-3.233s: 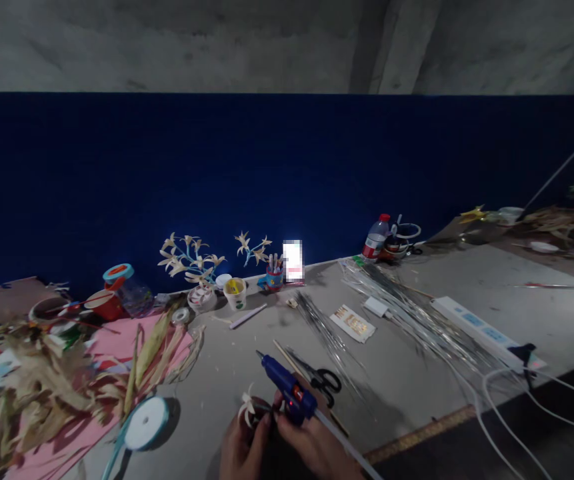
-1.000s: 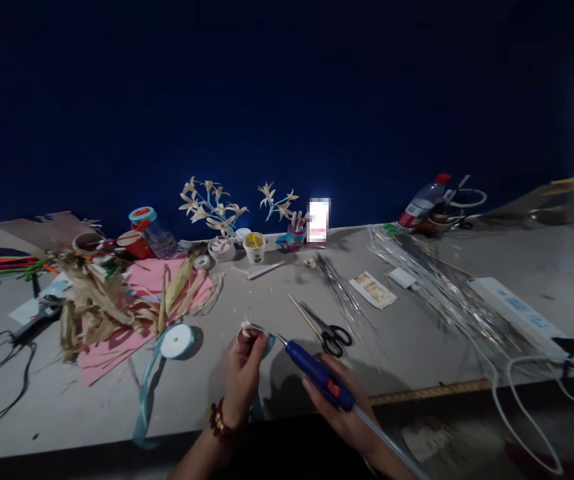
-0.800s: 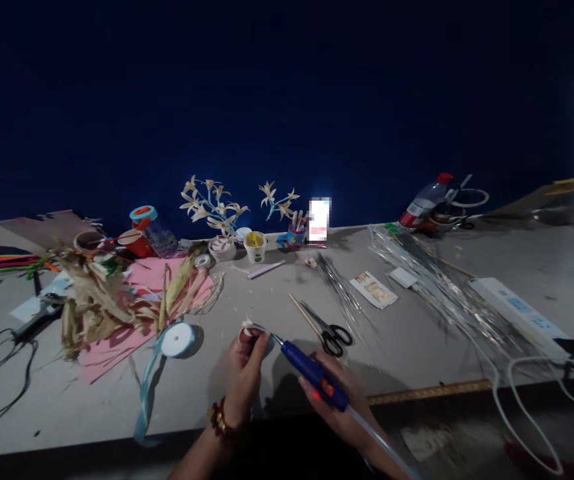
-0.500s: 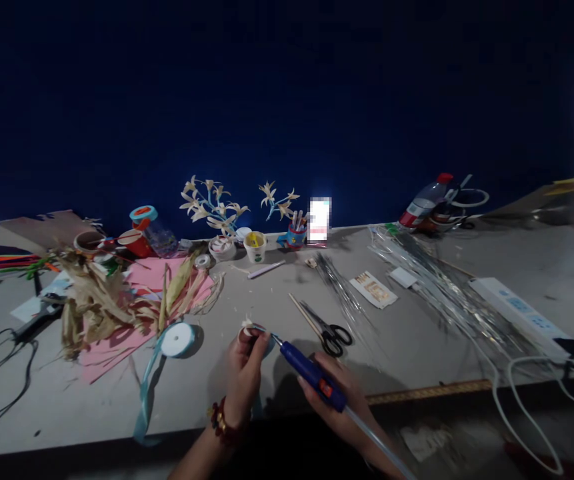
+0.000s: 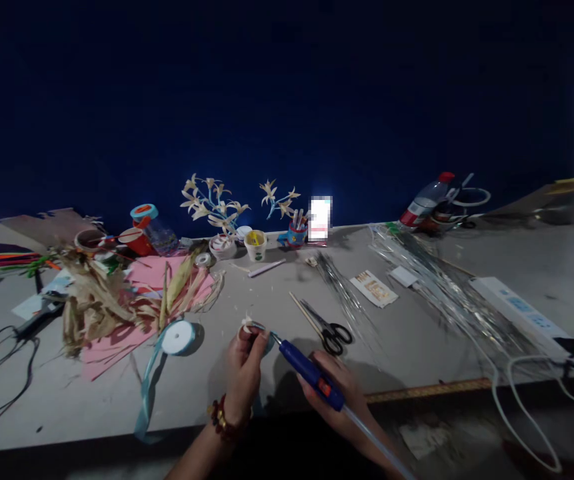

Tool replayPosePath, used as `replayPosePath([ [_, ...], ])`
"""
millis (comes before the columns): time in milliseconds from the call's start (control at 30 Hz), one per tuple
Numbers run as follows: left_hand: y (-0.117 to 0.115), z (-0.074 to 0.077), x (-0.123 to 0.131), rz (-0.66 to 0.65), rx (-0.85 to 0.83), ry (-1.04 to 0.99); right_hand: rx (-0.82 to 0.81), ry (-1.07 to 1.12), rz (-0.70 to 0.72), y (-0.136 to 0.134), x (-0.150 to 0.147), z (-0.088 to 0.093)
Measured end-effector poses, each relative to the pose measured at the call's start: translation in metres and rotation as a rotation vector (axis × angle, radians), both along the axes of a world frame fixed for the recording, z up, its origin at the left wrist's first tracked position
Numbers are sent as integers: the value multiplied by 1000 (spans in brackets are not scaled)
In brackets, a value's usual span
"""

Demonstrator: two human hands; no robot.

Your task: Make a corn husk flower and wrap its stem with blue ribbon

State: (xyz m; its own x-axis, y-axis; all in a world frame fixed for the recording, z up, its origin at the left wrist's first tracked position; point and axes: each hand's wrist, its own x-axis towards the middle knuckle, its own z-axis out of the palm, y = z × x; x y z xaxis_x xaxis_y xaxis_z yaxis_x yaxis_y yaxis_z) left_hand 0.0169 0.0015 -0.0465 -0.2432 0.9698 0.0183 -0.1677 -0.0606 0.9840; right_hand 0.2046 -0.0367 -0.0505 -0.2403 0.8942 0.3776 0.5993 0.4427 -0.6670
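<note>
My left hand (image 5: 247, 360), with a beaded bracelet at the wrist, pinches a small pale flower (image 5: 247, 323) and its thin stem. A light blue ribbon hangs partly hidden behind those fingers. My right hand (image 5: 339, 393) is wrapped round a blue glue gun (image 5: 311, 375) with an orange part and a clear stick out of its rear. The metal nozzle points at the stem, close to my left fingertips; whether they touch is too small to tell. Black-handled scissors (image 5: 334, 332) lie just beyond my right hand.
A ribbon spool (image 5: 178, 338) and dried husks (image 5: 97, 300) on pink paper (image 5: 117, 347) lie left. Flower sprigs (image 5: 211, 203), a paper cup (image 5: 255, 246) and a lit screen (image 5: 320, 219) stand behind. Wires (image 5: 447, 293), a power strip (image 5: 517, 310) and a bottle (image 5: 424, 200) are right.
The glue gun's nozzle has shifted very slightly left, and more of the stem tip shows beside my left fingers. Both hands keep their holds.
</note>
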Motion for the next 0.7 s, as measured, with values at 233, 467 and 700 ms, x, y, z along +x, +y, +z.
replayPosePath([
  [233,-1,2,1,10,-8,-21,77,-2,-19,1,-2,3],
  [467,0,4,2,10,-3,-37,63,-12,-35,1,-2,3],
  [700,0,1,1,-1,-7,-27,87,-23,-16,3,-1,-1],
])
